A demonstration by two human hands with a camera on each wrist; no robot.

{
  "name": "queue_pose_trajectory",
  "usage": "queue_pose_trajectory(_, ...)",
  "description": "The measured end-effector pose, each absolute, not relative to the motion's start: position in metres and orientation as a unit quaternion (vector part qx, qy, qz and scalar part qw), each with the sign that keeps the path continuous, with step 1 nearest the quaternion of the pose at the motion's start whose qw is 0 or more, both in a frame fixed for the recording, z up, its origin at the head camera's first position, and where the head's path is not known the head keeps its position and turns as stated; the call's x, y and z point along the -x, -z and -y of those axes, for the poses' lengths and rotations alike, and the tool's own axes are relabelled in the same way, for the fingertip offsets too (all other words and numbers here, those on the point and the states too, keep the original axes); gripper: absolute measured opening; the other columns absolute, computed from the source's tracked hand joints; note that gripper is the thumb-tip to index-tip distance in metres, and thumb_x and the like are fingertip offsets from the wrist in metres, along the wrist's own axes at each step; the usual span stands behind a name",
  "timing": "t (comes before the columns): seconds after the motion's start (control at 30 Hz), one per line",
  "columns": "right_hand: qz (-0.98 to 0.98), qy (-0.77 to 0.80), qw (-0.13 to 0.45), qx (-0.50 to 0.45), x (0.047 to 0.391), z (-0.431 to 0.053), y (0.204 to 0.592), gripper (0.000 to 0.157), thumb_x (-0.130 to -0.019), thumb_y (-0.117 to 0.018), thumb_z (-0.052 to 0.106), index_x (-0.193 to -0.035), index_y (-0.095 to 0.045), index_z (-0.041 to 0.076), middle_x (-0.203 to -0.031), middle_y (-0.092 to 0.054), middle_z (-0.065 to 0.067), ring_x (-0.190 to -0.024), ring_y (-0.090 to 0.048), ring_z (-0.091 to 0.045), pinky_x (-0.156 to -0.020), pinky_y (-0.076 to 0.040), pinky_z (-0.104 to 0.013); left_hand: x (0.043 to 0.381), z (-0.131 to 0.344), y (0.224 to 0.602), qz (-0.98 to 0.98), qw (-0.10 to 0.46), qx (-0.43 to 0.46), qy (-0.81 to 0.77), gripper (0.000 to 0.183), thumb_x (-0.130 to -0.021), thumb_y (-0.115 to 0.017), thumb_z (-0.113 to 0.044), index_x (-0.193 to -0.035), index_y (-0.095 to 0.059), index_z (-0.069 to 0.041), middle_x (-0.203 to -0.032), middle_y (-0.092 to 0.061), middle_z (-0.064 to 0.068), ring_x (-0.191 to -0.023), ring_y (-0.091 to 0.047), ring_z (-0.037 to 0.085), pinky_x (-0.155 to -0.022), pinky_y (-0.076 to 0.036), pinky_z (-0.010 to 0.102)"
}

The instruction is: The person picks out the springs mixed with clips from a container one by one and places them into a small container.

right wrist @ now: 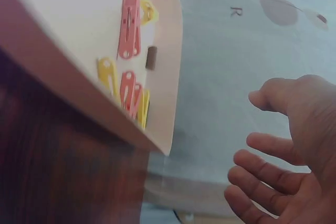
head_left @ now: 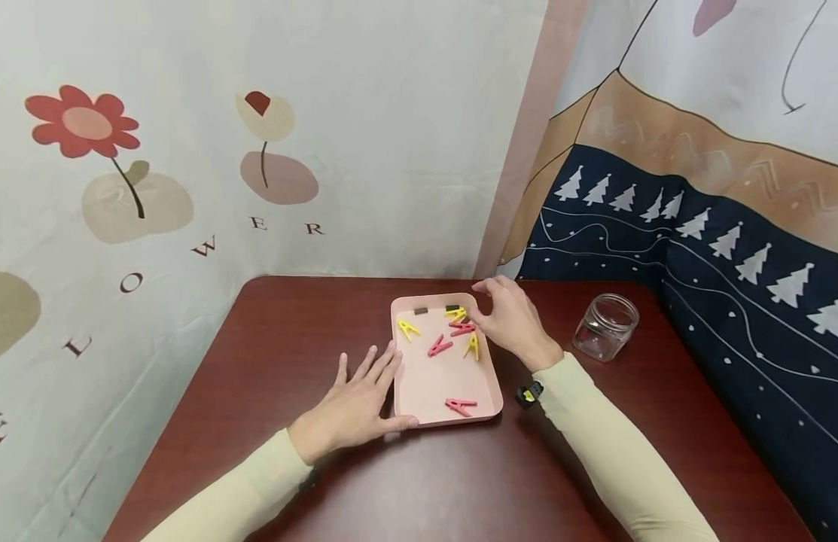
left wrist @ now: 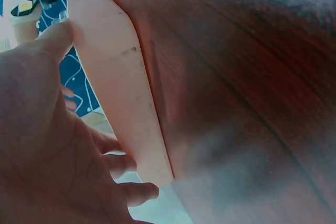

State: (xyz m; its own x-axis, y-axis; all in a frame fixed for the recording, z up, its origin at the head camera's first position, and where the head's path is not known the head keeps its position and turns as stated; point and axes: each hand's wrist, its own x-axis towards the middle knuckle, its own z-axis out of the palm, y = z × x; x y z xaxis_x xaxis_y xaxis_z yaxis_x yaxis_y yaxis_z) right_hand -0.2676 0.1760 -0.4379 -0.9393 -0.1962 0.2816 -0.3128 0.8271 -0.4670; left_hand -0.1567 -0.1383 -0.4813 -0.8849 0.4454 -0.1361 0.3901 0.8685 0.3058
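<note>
A shallow pink tray (head_left: 425, 384) lies on the table with several small plastic clothespins in it. Yellow clothespins (head_left: 408, 330) and red clothespins (head_left: 439, 346) are spread over its far half; one red clothespin (head_left: 461, 406) lies by the near edge. My left hand (head_left: 354, 410) rests along the tray's left side, fingers extended and thumb at the near left corner. At the far right corner, my right hand (head_left: 516, 320) hovers with its fingers loosely bent. The right wrist view shows nothing between the fingers of the right hand (right wrist: 283, 166), apart from the red clothespin (right wrist: 129, 27).
A clear, lidless jar (head_left: 606, 327) stands on the brown table (head_left: 310, 316), right of the tray. Small dark rectangular patches (head_left: 421, 311) show at the tray's far wall. Printed cloths (head_left: 391, 150) hang behind the table and along its right side.
</note>
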Motion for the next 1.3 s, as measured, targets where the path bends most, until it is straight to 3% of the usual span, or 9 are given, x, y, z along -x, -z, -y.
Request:
queue_pose_trajectory(0.2,0.954,-0.25,0.058,-0.154,0.283,-0.149,0.439,0.048,-0.105,-0.088,0.033,-0.143,-0.078,0.006,-0.137,-0.077,-0.019,-0.113,-0.075,-0.032,-0.098,-0.072,-0.05,0.155,0.138,0.48,-0.963,0.098,-0.219,-0.126,0.122,-0.101,-0.07,-0.085,-0.188,-0.022,-0.012,-0.199,-0.013,0.009,-0.184,-0.017,0.047,-0.139,-0.006,0.089)
queue_pose_trajectory(0.47,0.957,-0.25,0.014,-0.148,0.303,-0.119,0.448,0.048,-0.106,-0.087,0.038,-0.139,-0.08,0.004,-0.129,-0.08,-0.017,-0.109,-0.078,-0.03,-0.096,-0.072,-0.047,0.156,0.137,0.474,-0.964,0.092,-0.215,-0.125,0.121,-0.101,-0.072,-0.083,-0.187,-0.026,-0.01,-0.198,-0.015,0.01,-0.183,-0.019,0.048,-0.138,-0.009,0.09)
queue_pose_trajectory(0.67,0.962,-0.242,0.003,-0.125,0.316,-0.103,0.461,0.044,-0.105,-0.088,0.043,-0.125,-0.082,0.004,-0.106,-0.078,-0.011,-0.085,-0.073,-0.023,-0.071,-0.063,-0.035,0.155,0.136,0.472,-0.965,0.095,-0.209,-0.125,0.121,-0.101,-0.072,-0.083,-0.187,-0.026,-0.011,-0.199,-0.015,0.009,-0.183,-0.019,0.048,-0.137,-0.01,0.09)
queue_pose_trajectory(0.83,0.971,-0.211,0.009,-0.111,0.324,-0.09,0.476,0.042,-0.104,-0.088,0.049,-0.089,-0.08,0.011,-0.078,-0.067,-0.004,-0.07,-0.066,-0.02,-0.059,-0.05,-0.033,0.153,0.135,0.475,-0.966,0.1,-0.206,-0.123,0.122,-0.1,-0.072,-0.084,-0.187,-0.025,-0.013,-0.199,-0.016,0.008,-0.183,-0.019,0.048,-0.137,-0.01,0.09)
queue_pose_trajectory(0.9,0.976,-0.188,0.015,-0.104,0.325,-0.087,0.48,0.042,-0.104,-0.088,0.052,-0.09,-0.083,0.013,-0.076,-0.068,-0.001,-0.068,-0.066,-0.018,-0.061,-0.051,-0.034,0.154,0.133,0.475,-0.965,0.103,-0.207,-0.122,0.123,-0.1,-0.071,-0.086,-0.188,-0.025,-0.013,-0.199,-0.015,0.008,-0.183,-0.018,0.047,-0.138,-0.01,0.09)
queue_pose_trajectory(1.03,0.987,-0.13,0.032,-0.085,0.323,-0.077,0.484,0.046,-0.103,-0.086,0.06,-0.108,-0.089,0.015,-0.082,-0.077,-0.002,-0.063,-0.068,-0.019,-0.059,-0.058,-0.041,0.153,0.132,0.476,-0.964,0.106,-0.208,-0.126,0.123,-0.1,-0.071,-0.086,-0.188,-0.024,-0.013,-0.199,-0.015,0.008,-0.183,-0.019,0.048,-0.138,-0.01,0.09)
queue_pose_trajectory(1.17,0.991,-0.09,0.052,-0.088,0.326,-0.068,0.487,0.047,-0.105,-0.079,0.063,-0.094,-0.085,0.017,-0.073,-0.074,-0.001,-0.055,-0.066,-0.018,-0.049,-0.056,-0.045,0.152,0.134,0.472,-0.965,0.107,-0.205,-0.124,0.123,-0.1,-0.072,-0.085,-0.188,-0.025,-0.014,-0.199,-0.015,0.007,-0.182,-0.021,0.048,-0.137,-0.011,0.09)
queue_pose_trajectory(1.3,0.987,-0.109,0.063,-0.095,0.329,-0.063,0.49,0.044,-0.108,-0.079,0.054,-0.087,-0.082,0.015,-0.07,-0.07,-0.002,-0.057,-0.065,-0.019,-0.047,-0.049,-0.036,0.153,0.132,0.471,-0.965,0.106,-0.207,-0.123,0.123,-0.1,-0.072,-0.085,-0.188,-0.025,-0.013,-0.199,-0.015,0.007,-0.182,-0.022,0.049,-0.137,-0.011,0.091)
